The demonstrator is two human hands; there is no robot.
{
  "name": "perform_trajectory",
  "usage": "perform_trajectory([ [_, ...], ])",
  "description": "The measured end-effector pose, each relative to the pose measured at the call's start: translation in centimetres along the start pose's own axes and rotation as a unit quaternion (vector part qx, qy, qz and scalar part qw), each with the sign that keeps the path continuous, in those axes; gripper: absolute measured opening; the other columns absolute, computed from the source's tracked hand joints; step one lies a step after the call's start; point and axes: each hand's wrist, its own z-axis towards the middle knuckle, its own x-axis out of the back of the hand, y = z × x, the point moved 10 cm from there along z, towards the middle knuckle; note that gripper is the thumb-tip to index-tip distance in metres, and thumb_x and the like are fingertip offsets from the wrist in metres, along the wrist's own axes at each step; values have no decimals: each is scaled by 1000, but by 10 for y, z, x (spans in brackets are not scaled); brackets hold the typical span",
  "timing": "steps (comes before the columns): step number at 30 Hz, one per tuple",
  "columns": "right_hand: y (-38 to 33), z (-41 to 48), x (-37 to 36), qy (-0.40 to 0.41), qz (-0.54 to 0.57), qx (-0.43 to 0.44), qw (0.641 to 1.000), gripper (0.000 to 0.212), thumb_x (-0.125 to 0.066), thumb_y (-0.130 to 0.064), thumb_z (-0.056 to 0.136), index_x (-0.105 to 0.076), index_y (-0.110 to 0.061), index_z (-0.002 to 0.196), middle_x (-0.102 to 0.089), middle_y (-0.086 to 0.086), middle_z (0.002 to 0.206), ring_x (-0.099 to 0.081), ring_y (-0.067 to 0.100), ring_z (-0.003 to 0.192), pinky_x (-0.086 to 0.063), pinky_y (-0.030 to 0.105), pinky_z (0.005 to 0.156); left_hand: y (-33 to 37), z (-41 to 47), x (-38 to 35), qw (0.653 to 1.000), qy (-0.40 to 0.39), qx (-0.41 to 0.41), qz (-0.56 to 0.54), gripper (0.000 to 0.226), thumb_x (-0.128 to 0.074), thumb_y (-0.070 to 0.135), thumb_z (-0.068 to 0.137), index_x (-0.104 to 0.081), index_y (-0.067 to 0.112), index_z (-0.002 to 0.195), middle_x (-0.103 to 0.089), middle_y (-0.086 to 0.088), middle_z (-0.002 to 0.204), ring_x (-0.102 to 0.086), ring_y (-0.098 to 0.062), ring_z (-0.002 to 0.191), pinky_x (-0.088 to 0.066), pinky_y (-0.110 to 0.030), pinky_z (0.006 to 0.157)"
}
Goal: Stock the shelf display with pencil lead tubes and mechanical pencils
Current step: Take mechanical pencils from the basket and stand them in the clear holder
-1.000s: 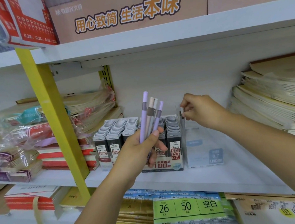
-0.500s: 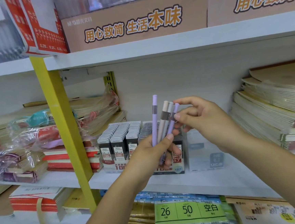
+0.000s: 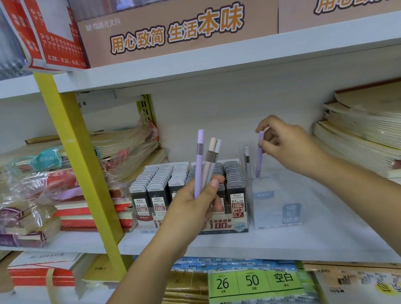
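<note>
The right hand [image 3: 288,144] pinches a purple pencil [image 3: 259,157] over the clear holder [image 3: 275,198]; the left hand [image 3: 194,205] grips three pencils [image 3: 207,161]. A tilted tip could miss its slot and topple the pencil standing there [image 3: 247,160].

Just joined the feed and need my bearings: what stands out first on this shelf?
The hands at centre: the left hand holds up three pencils, one purple and two pale, while the right hand lowers a purple pencil into a clear holder. Just left of that holder, rows of dark lead tubes fill the display. Above, brown boxes carry bold orange lettering.
</note>
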Motion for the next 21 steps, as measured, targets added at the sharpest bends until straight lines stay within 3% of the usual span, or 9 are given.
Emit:
perform_trajectory([
  [6, 8, 0, -23, -25, -25, 12, 999, 15, -57, -19, 94, -47, -30, 96, -66, -3, 80, -65, 17, 71, -50, 29, 66, -2, 0, 4, 1000, 7, 3, -7, 23, -51, 35, 103, -70, 27, 112, -59, 3, 66, -39, -5, 46, -33, -19, 44],
  [9, 10, 1, -24, -29, -19, -1, 999, 17, -60, -18, 92, -46, -28, 95, -67, -2, 84, -66, 15, 69, -54, 33, 68, -2, 0, 6, 1000, 13, 4, -12, 24, -51, 35, 102, -71, 26, 111, -58, 3, 66, -38, -5, 46, -33, -18, 44],
  [15, 5, 1, -29, -38, -42, 1, 998, 26, -64, -20, 92, -41, -28, 101, -66, -4, 72, -65, 16, 69, -48, 29, 63, -2, 0, 6, 1000, 14, 4, -12, 23, -51, 35, 103, -71, 26, 110, -59, 3, 65, -37, -6, 45, -32, -18, 43],
  [21, 1, 3, -35, -50, -101, 16, 993, 21, -66, -17, 90, -47, -14, 98, -65, 3, 77, -59, 28, 69, -48, 35, 64, -2, 0, 7, 1000, 14, 2, -12, 23, -51, 34, 103, -71, 27, 109, -59, 3, 65, -38, -5, 45, -33, -17, 43],
])
